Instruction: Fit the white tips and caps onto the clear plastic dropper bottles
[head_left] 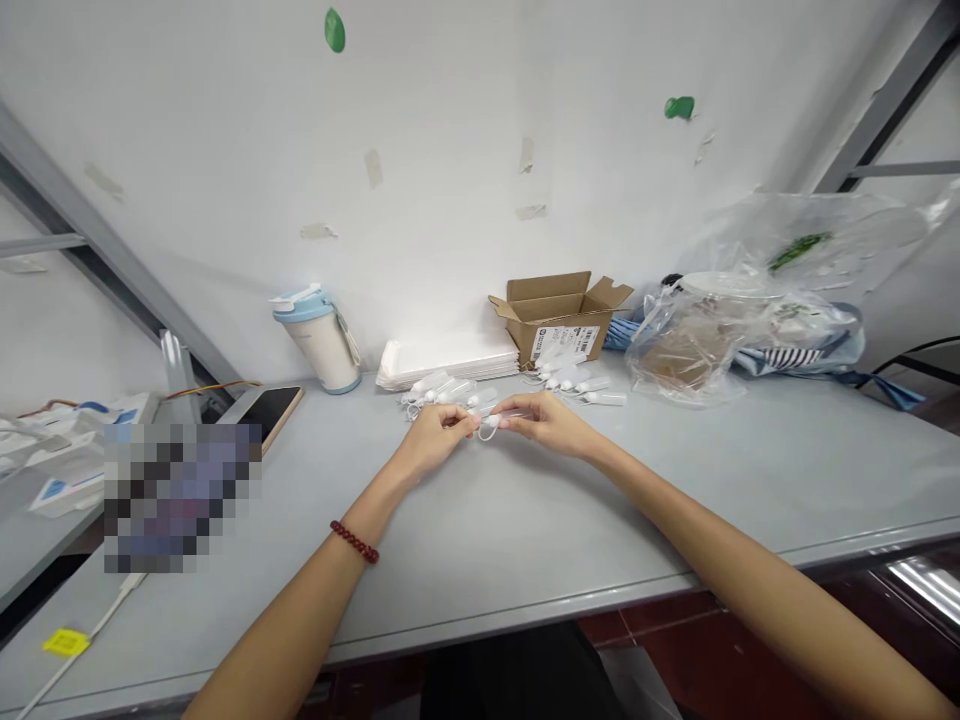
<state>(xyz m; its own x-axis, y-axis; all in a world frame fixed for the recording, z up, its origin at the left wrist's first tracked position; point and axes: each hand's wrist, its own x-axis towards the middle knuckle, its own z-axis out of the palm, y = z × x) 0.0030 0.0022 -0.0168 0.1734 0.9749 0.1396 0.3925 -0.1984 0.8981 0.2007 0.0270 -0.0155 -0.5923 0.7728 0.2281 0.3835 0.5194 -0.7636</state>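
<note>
In front of the small piles, my left hand (433, 440) and my right hand (551, 424) meet at a small clear plastic tube with a white cap and loop (491, 422). My right fingers are closed around its clear body. At the cap end, the left thumb and fingertips pinch together; exactly which part they grip is too small to tell. Just behind my left hand lies a group of similar white-capped tubes (442, 388). Behind the right hand is another pile of tubes (574, 376), close to the open cardboard box (555, 305).
A stack of flat white packs (450, 360) lies along the wall, with a blue-lidded tumbler (321, 340) to its left. Clear plastic bags (686, 345) sit at the right. A phone (274, 415) and a white cable (97, 625) are on the left of the grey table (540, 555).
</note>
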